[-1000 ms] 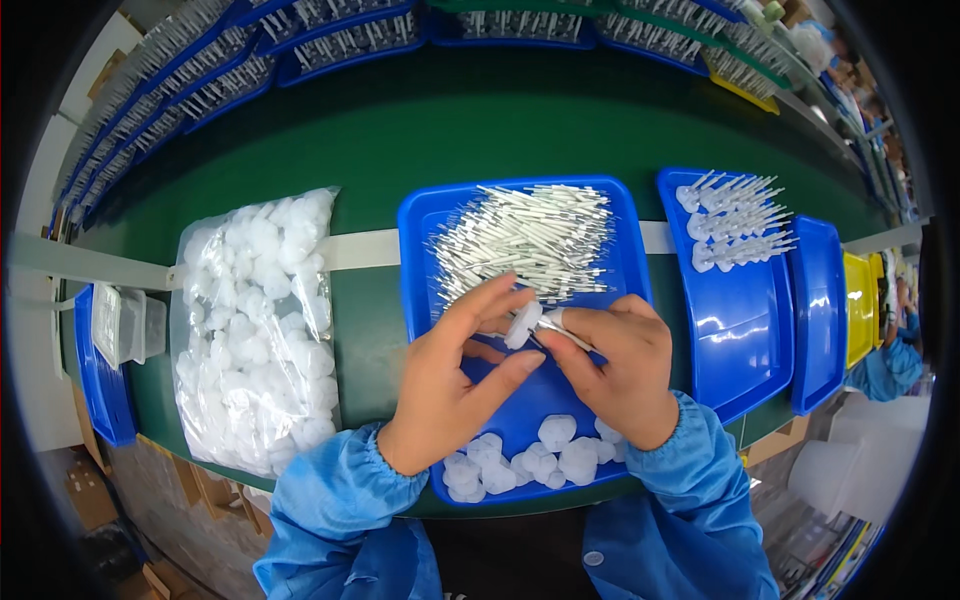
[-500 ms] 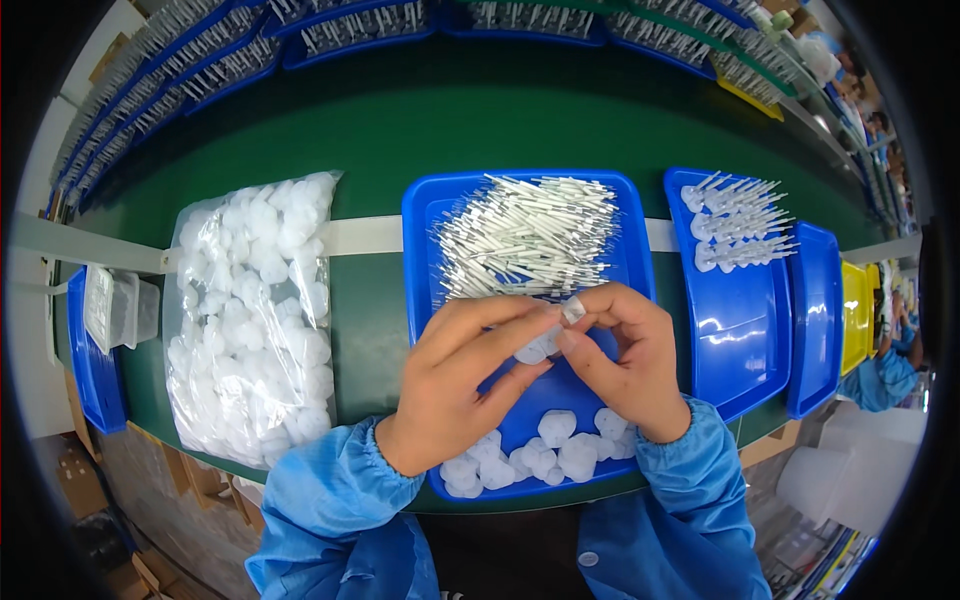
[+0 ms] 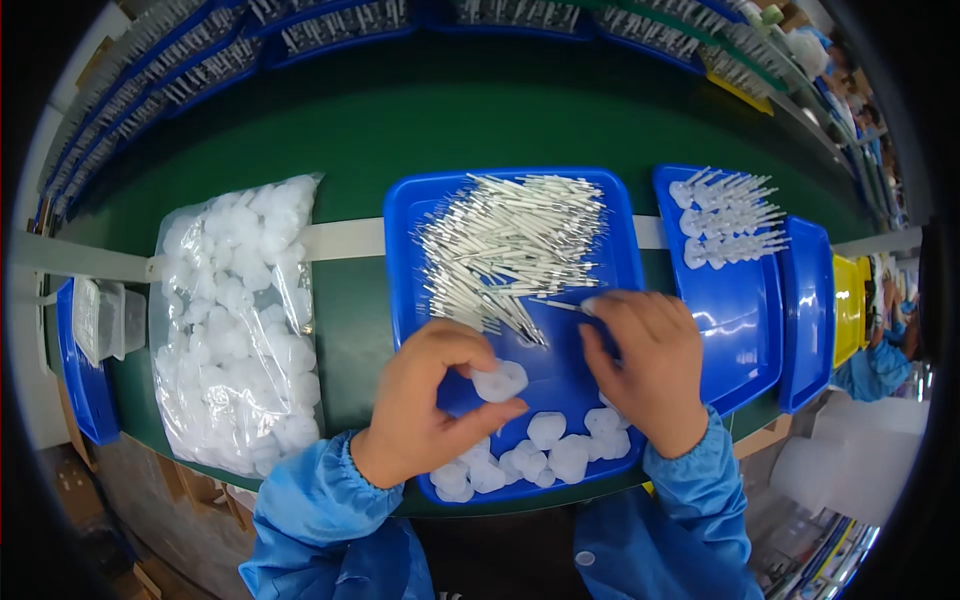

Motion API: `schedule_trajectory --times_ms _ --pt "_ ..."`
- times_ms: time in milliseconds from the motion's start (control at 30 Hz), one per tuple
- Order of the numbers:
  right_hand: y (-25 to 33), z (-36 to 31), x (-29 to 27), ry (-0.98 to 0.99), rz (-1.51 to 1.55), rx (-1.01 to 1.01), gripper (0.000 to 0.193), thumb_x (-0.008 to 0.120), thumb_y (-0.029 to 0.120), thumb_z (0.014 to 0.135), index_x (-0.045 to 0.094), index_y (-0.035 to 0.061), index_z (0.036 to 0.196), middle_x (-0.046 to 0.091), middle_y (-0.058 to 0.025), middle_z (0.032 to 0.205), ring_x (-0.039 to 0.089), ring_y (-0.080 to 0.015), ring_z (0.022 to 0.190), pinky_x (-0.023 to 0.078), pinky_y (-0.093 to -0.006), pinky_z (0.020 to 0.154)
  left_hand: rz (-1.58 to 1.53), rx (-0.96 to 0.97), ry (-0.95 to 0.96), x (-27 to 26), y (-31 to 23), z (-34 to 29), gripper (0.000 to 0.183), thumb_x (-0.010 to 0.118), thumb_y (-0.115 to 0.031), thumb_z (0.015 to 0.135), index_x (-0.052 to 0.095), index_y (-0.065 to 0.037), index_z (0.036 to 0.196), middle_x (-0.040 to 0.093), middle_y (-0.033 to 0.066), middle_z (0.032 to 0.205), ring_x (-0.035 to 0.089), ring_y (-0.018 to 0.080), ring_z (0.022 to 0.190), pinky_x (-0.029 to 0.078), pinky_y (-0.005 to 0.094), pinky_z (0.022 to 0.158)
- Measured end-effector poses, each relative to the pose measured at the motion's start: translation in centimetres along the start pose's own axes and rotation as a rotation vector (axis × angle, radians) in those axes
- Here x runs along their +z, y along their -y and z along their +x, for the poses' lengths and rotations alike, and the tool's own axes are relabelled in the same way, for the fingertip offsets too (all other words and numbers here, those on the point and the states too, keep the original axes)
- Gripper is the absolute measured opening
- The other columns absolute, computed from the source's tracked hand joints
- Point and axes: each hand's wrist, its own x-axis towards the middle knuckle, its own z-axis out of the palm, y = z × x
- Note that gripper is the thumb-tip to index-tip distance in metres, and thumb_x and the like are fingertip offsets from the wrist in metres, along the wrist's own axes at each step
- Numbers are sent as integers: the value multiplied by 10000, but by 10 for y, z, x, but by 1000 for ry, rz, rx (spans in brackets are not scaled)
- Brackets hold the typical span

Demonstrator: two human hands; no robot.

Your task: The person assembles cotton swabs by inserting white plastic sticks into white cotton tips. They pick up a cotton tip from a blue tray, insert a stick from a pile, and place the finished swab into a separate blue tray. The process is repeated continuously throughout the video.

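Note:
My left hand [image 3: 430,400] pinches a translucent white plastic piece [image 3: 499,381] with a rounded, lobed outline, above the front half of a blue tray [image 3: 398,290]. To its right, my right hand [image 3: 648,360] is over the tray's right side, thumb apart from the fingers. Its index fingertip, with something whitish on it, meets the end of a thin white rod [image 3: 558,305]. A heap of similar rods [image 3: 510,240] with thin metal ends fills the back of the tray. Several loose plastic pieces [image 3: 570,458] lie along its front edge.
A clear bag [image 3: 235,330] of white pieces lies at left, beside clear plastic boxes [image 3: 105,320]. At right, another blue tray [image 3: 735,350] holds rows of rods with white pieces attached [image 3: 725,215]. Racked blue trays [image 3: 345,30] of rods line the back.
My hands have moved apart. The left draws back toward the front left with a plastic piece; the right shifts right to a rod at the heap's edge. The view has shifted slightly.

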Motion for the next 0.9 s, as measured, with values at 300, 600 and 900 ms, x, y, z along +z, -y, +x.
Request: schedule_trajectory --times_ms 300,600,900 --pt "-4 4 2 238 532 213 388 759 -41 772 695 25 1148 697 -54 962 691 -221 914 533 -362 881 -58 -158 -44 -11 -7 6 216 780 58 969 795 1 1176 662 107 1180 663 153 1023 542 283 860" --pt "23 20 17 30 1391 222 310 832 -58 893 667 42 1136 763 -100 1092 717 -153 990 557 -309 897 -419 -321 -25 -4 -6 3 321 669 99 1039 676 60 1357 737 185 1337 722 226 1221 600 355 1058" --pt "30 18 17 -37 773 57 292 892 18 866 808 45 1145 733 -74 753 704 -164 624 540 -308 583 -399 -256 -103 -3 -5 5 299 640 75 1071 644 42 1368 759 221 1363 726 199 1238 605 306 954"
